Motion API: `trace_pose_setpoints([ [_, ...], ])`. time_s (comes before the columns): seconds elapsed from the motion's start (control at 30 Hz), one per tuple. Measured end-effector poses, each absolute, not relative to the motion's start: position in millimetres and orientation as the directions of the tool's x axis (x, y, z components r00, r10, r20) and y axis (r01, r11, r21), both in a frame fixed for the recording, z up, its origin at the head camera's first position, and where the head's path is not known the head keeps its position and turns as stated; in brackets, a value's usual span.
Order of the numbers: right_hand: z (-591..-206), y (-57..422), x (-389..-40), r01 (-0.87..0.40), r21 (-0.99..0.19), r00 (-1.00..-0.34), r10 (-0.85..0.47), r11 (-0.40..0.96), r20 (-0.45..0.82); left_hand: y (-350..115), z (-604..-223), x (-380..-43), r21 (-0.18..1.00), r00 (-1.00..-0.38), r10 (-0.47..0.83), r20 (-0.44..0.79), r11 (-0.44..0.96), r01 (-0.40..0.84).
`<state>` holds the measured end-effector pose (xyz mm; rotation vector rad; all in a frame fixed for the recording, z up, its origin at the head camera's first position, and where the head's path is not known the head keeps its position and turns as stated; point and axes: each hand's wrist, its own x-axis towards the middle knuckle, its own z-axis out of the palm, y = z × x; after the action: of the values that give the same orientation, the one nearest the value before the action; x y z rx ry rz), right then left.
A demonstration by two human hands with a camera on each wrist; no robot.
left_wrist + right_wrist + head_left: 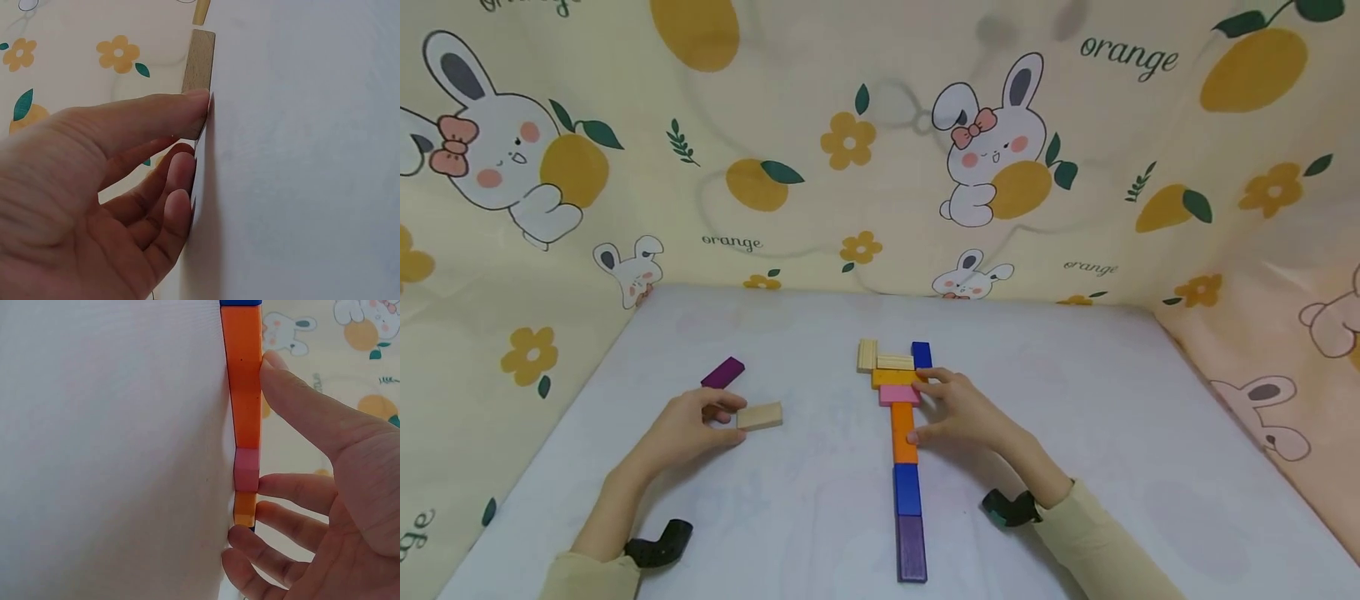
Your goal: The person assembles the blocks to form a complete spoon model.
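Observation:
On the left, my left hand point(685, 429) pinches one end of a plain wooden block point(764, 416) between thumb and fingers, low over the table. The left wrist view shows the thumb across this block point(199, 65). My right hand point(966, 410) touches a line of coloured blocks from the right side. Its thumb rests on the orange block point(904, 435), and its fingertips are at the pink block point(897, 395) and the yellow block point(891, 379). In the right wrist view the fingers are loosely bent along the line, not wrapped round any block.
Toward me the line continues with a blue block point(907, 490) and a purple block point(912, 550). Two plain wooden blocks point(867, 356) and another blue block point(922, 353) stand at its far end. A dark purple block point(723, 372) lies beyond my left hand. A patterned cloth point(805, 117) borders the white table.

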<state>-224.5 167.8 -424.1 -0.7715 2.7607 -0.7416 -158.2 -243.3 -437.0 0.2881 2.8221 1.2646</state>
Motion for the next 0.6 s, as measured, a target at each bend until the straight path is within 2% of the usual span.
trace_pose_setpoints([
  [0.6,-422.4,167.7,-221.7,-0.416,-0.509,-0.859,-0.509,0.754,-0.052,-237.8,-436.0,-155.6,0.733,-0.987,0.151,0.048,0.666,0.138],
])
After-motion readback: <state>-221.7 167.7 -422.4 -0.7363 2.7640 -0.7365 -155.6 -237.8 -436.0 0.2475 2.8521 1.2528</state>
